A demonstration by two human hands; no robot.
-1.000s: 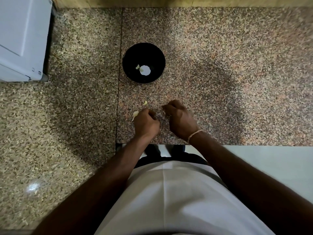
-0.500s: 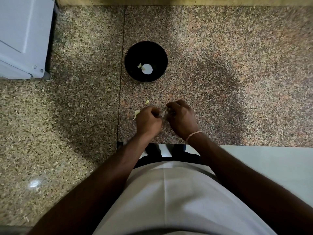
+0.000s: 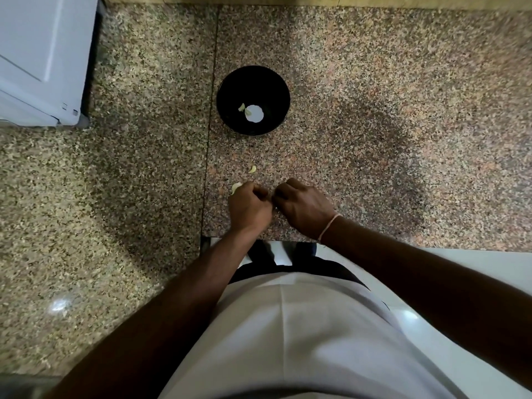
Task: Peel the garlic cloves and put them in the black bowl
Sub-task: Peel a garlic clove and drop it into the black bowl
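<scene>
Both hands curled knuckle to knuckle over the speckled granite surface (image 3: 374, 116).

Left hand (image 3: 249, 207) and right hand (image 3: 305, 208) meet with fingers curled inward; what they pinch is hidden (cannot tell whether a clove is held). A thin cord band (image 3: 328, 227) circles the right wrist. Just beyond the left hand lie two pale curved garlic pieces (image 3: 252, 169), one touching its knuckles. Farther on, the round black bowl (image 3: 227, 90) holds a small clove (image 3: 241, 107) beside a white disc-shaped spot (image 3: 254, 113).

One black bowl (image 3: 230, 90), two hands (image 3: 250, 207) (image 3: 305, 210), two loose cloves (image 3: 252, 169) (image 3: 236, 186).
</scene>
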